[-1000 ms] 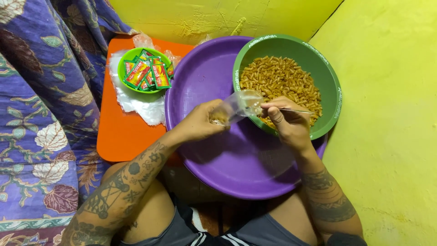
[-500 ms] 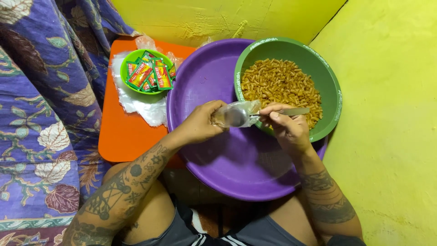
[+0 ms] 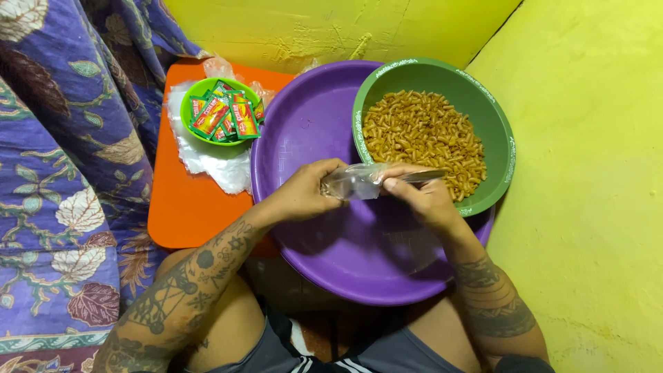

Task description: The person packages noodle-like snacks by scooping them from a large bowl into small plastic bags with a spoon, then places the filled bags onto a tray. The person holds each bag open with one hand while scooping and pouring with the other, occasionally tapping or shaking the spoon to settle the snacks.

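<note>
From my feed, the left hand (image 3: pixel 304 195) pinches a small clear plastic bag (image 3: pixel 352 182) over the purple basin (image 3: pixel 331 262), while the right hand (image 3: pixel 421 197) grips a metal spoon (image 3: pixel 423 176) at the bag's mouth, beside the green bowl of fried macaroni snack (image 3: pixel 421 138). I worry the limp mouth (barely held open) folds, spilling pieces into the basin.

One camera only, worn on the person's head, looking almost straight down from close above the lap. It takes in the purple basin (image 3: pixel 324 269), the orange tray (image 3: pixel 186 207), patterned cloth at left and yellow wall at right.
</note>
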